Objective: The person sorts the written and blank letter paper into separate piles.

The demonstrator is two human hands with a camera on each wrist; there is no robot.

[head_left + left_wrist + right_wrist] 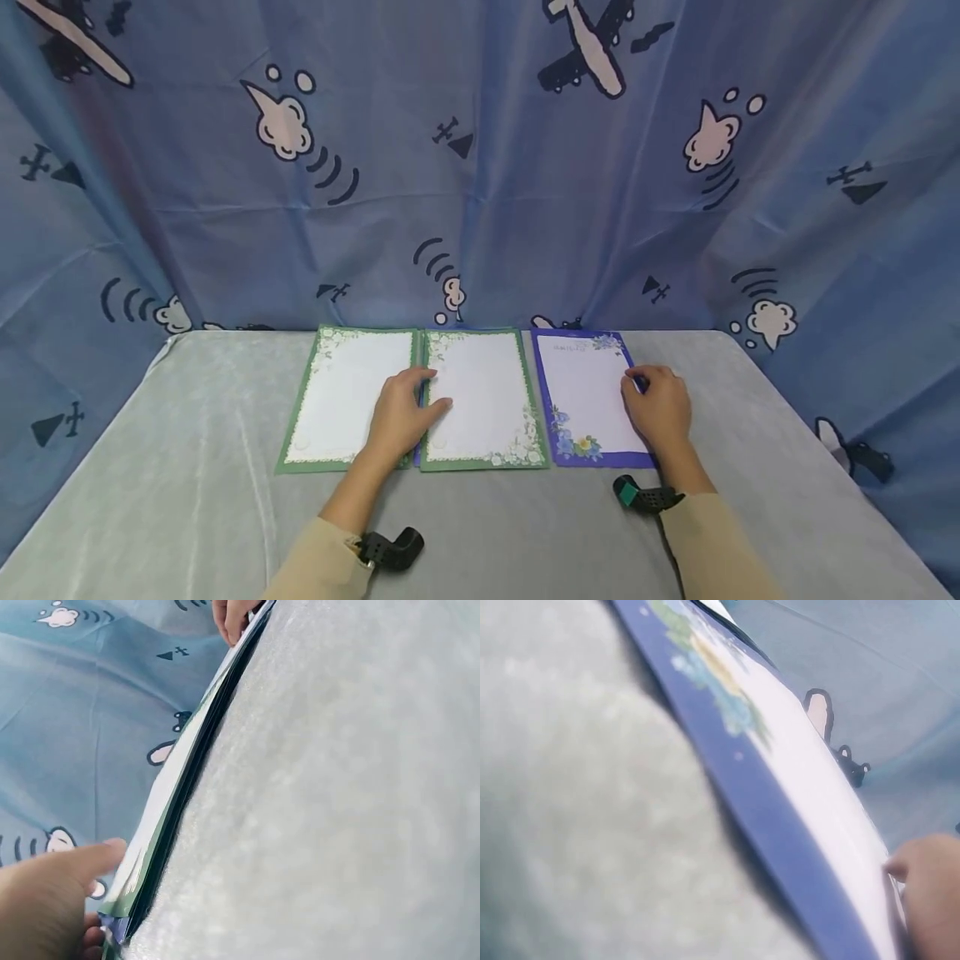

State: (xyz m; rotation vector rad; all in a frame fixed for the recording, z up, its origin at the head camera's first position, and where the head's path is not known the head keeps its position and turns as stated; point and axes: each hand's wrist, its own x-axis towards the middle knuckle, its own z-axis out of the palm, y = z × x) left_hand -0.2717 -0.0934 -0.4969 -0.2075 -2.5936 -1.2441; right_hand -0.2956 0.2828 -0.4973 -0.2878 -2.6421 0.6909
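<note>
L hand (397, 418): thumb & forefinger apart, at the L edge of the mid green sheet (476, 400); can't tell if it's pinching, fingers partly hidden. R hand (660, 406): fingers bent, thumb & forefinger pinching the R edge of the purple sheet (585, 375).

All 3 sheets sit side by side, ctr to R-of-ctr of frame, long axes running top-bottom. L green sheet (352, 392) has its top tipped slightly R; mid one approx upright; purple one's top tipped L. Mid sheet has floral corners upper L & lower R; purple has blue flowers lower L & upper R, plus faint writing nr top. The 2 green ones lie close, w/ a narrow purple strip (416, 456) showing btwn; small gap btwn mid & purple.

In the way: L hand & wrist cover part of the L green sheet's R side; R hand hides some of purple's R edge. Black wrist devices, L (392, 550) & R (645, 496), sit below, ctr & lower R. Grey-white table (202, 442) under all; blue curtain (405, 75) w/ planes & clouds fills upper frame.
</note>
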